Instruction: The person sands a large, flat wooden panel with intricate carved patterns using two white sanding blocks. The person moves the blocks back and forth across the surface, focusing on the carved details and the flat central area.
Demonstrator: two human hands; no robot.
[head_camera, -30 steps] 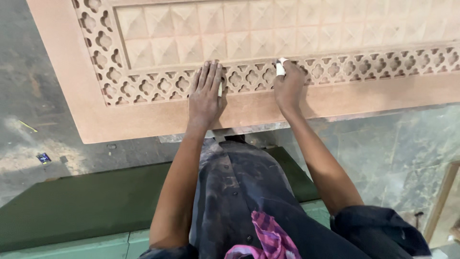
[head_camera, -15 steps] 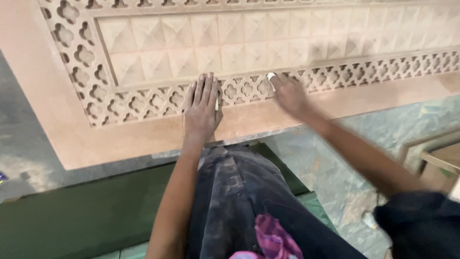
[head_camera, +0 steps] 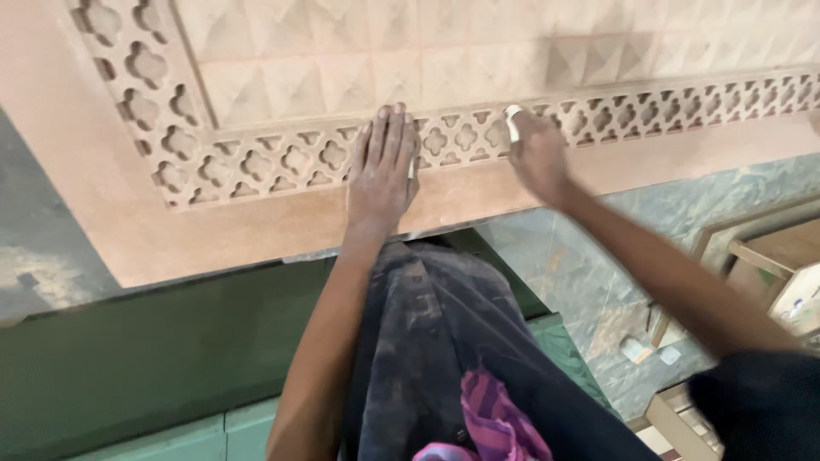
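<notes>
A large pinkish carved panel (head_camera: 256,230) with a pierced lattice border and raised square tiles lies flat in front of me. My left hand (head_camera: 382,171) rests palm down on the lattice border, fingers together and stretched out. My right hand (head_camera: 536,154) is closed around a small pale piece (head_camera: 512,119), pressed against the lattice strip just right of the left hand. What the piece is cannot be made out.
A dark green bench top (head_camera: 154,350) supports the panel's near edge. My dusty dark-clothed leg (head_camera: 436,341) and a purple cloth (head_camera: 495,418) are below. Grey-green stone floor (head_camera: 589,273) and wooden frame pieces (head_camera: 769,256) lie to the right.
The view has shifted closer and rightward. My right hand has slid a little along the lattice strip with the pale piece. My left hand stays flat in the same spot.
</notes>
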